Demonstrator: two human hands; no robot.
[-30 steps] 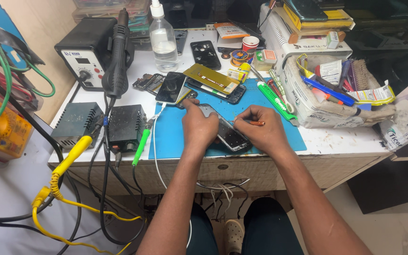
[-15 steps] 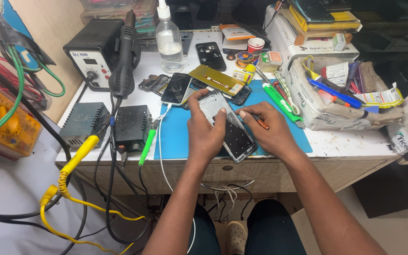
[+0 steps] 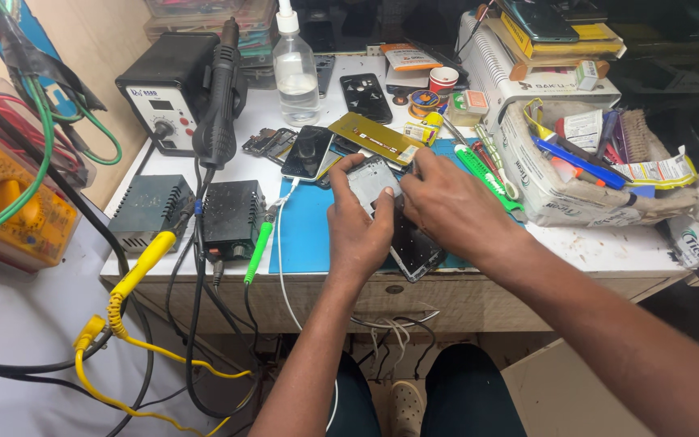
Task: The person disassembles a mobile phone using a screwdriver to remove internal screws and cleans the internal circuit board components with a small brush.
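I see both hands over the blue mat [image 3: 309, 231] at the desk's front edge. My left hand [image 3: 357, 231] grips an opened phone [image 3: 394, 214] from its left side, the thumb up on the pale upper part. My right hand [image 3: 455, 206] lies over the phone's right side, fingers bent at its top edge, hiding what they pinch. The phone's dark lower end sticks out toward 5 o'clock, past the mat edge. At 11 o'clock from the hands lies a second phone [image 3: 307, 152] with a white cable [image 3: 278, 243]. At 12 o'clock stands a clear bottle [image 3: 295, 69]. At 9 o'clock sit two dark boxes [image 3: 232, 218].
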